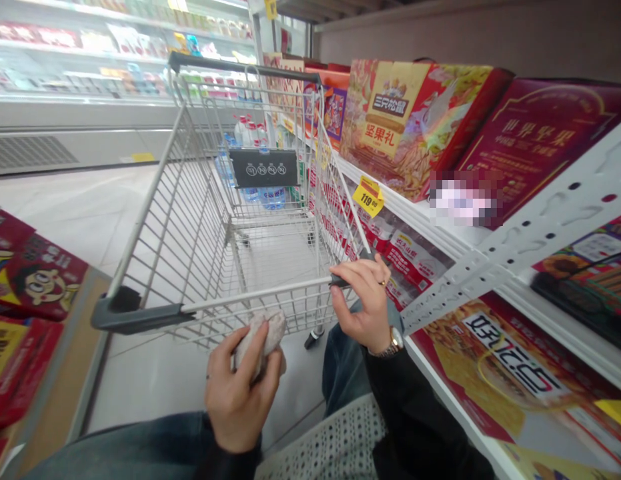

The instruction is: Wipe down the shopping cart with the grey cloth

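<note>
**Hands:** apart, lol. Left hand (241,403) is clamped on a pale lumpy thing (260,337), right hand (360,303) wrapped round the end of the cart handle (260,293)
**Hard to see:** fingers cover a lot of the lump, can't tell what it is. A pixelated patch (465,198) hides part of a maroon box (535,137)
**Cart:** wire shopping cart (210,220), bottled water (270,198) showing through the mesh
**Labels:** gift box (405,127) says 三只松鼠 坚果礼, maroon box says 世界坚果, yellow price tag (368,197) says 119
</note>
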